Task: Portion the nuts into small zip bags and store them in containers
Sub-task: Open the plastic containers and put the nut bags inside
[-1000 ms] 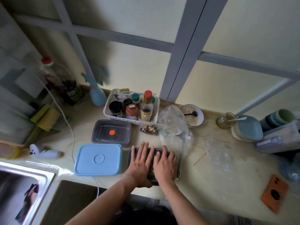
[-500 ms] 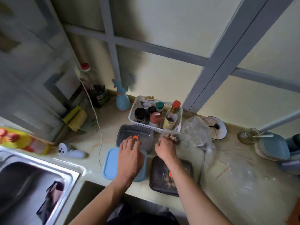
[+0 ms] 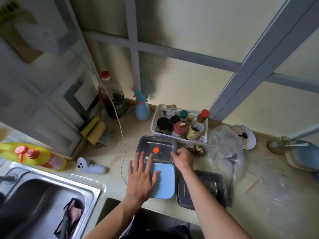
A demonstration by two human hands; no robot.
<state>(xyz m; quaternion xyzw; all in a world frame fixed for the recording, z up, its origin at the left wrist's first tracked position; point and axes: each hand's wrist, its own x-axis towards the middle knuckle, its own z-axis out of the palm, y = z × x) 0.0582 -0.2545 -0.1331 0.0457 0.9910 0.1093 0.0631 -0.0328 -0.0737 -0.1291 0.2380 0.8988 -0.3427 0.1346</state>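
Observation:
A grey lid (image 3: 156, 147) with an orange dot lies on the counter in front of the white basket. My right hand (image 3: 183, 158) pinches its right edge. My left hand (image 3: 142, 176) lies flat with spread fingers on the blue lidded container (image 3: 164, 181), fingertips reaching onto the grey lid. A dark lidded container (image 3: 214, 188) sits to the right near the counter edge, under my right forearm. A small bag of nuts (image 3: 196, 150) lies just beyond my right hand. A crumpled clear plastic bag (image 3: 226, 147) sits further right.
A white basket (image 3: 155, 121) of jars and bottles stands behind the lid. A bowl (image 3: 246, 137) with a spoon, a glass jar (image 3: 278, 144) and stacked blue plates (image 3: 303, 156) are at the right. A steel sink (image 3: 43, 200), yellow bottle (image 3: 34, 156), sponges (image 3: 94, 128) and spray bottle (image 3: 141, 109) are left.
Both hands left the dark container and moved left and away. The left hand now rests on the blue container; the right has taken the grey lid's edge. The view has swung left.

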